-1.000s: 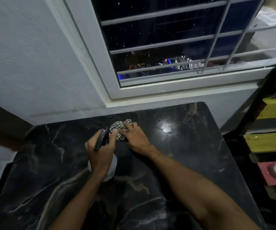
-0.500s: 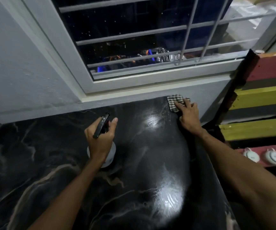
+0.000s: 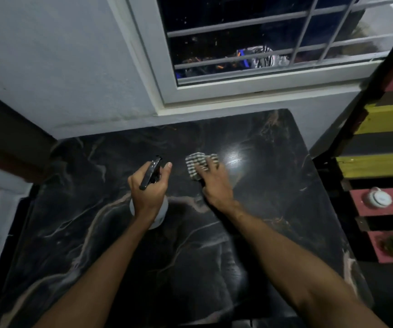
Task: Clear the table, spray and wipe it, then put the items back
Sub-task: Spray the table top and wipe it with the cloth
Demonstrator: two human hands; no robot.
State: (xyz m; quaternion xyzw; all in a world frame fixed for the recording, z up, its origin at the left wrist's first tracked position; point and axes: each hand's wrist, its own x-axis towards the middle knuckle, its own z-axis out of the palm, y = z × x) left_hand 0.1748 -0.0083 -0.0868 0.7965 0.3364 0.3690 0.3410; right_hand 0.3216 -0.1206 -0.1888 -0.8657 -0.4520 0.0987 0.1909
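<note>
The checked cloth [image 3: 196, 164] lies on the far centre of the black marble table [image 3: 77, 235], pressed flat under the right hand [image 3: 214, 183], fingers spread, not clenched. The left hand [image 3: 149, 192] grasps the spray bottle [image 3: 160, 214] upright, just beside the cloth. Half a second ago the cloth was at the far right corner. A barred window [image 3: 261, 43] sits behind; painted shelves [image 3: 380, 119] stand right.
</note>
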